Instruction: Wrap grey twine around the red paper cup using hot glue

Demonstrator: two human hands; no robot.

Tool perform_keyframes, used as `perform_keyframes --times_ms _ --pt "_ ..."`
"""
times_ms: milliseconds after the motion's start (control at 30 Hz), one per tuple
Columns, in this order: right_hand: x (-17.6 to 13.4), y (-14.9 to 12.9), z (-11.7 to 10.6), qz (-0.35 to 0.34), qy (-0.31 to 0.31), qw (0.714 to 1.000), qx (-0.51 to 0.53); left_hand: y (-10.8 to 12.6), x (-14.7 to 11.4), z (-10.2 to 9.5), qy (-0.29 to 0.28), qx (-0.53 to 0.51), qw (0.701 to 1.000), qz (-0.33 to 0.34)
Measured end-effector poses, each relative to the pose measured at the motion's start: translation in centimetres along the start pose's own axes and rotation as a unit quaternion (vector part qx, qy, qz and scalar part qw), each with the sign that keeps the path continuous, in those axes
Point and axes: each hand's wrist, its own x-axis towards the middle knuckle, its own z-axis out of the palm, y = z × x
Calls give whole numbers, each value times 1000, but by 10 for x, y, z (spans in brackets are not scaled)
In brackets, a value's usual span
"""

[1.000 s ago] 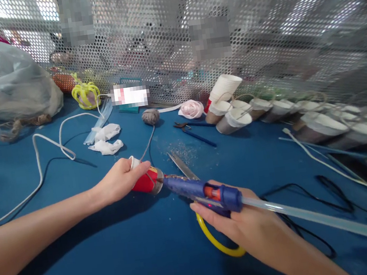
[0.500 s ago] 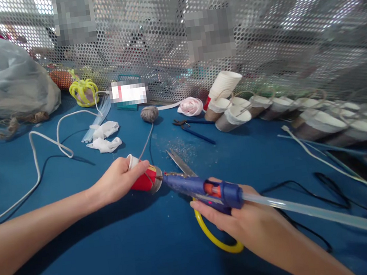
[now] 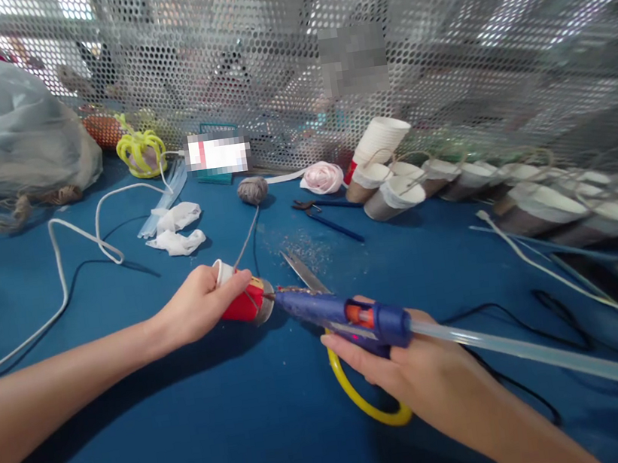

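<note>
My left hand (image 3: 199,304) is closed around a red paper cup (image 3: 240,308) lying tipped on its side, its white mouth to the left. Grey yarn is wound round the base end of the cup, and a strand runs from it up to a small grey yarn ball (image 3: 253,191). In my right hand (image 3: 411,362) is a blue glue gun (image 3: 331,312), with a long clear glue stick (image 3: 530,356) out of its back. The gun's nozzle points at the yarn-wrapped end, at or very near it. Scissors with yellow handles (image 3: 360,407) lie beneath the gun, partly hidden.
Blue-handled pliers (image 3: 333,221) and a pink ribbon roll (image 3: 323,177) lie beyond the cup. Several wrapped cups (image 3: 396,197) line the right back before a perforated metal screen (image 3: 264,63). A white cable (image 3: 59,257), crumpled tissue (image 3: 177,241) and a plastic bag (image 3: 4,127) occupy the left.
Both hands, the cup and the glue gun hold almost the same position. The view has shifted very slightly.
</note>
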Motion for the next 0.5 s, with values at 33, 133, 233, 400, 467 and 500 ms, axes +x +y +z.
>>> perform_keyframes --times_ms 33,133,233,400,467,500 --pt "-1 2 2 -3 6 1000 1 0 0 0 -1 1 1000 0" --pt "0 7 9 5 39 999 25 1 -2 0 -4 7 1000 2" --pt "5 7 12 12 16 998 64 4 -4 1 -6 19 1000 6" --pt "14 0 1 -2 -32 998 48 5 -4 1 -6 30 1000 8" --pt "14 0 -2 -24 -50 998 27 3 -4 2 -9 28 999 11" --pt "14 1 -3 -43 -63 997 21 2 -3 2 -10 26 1000 11"
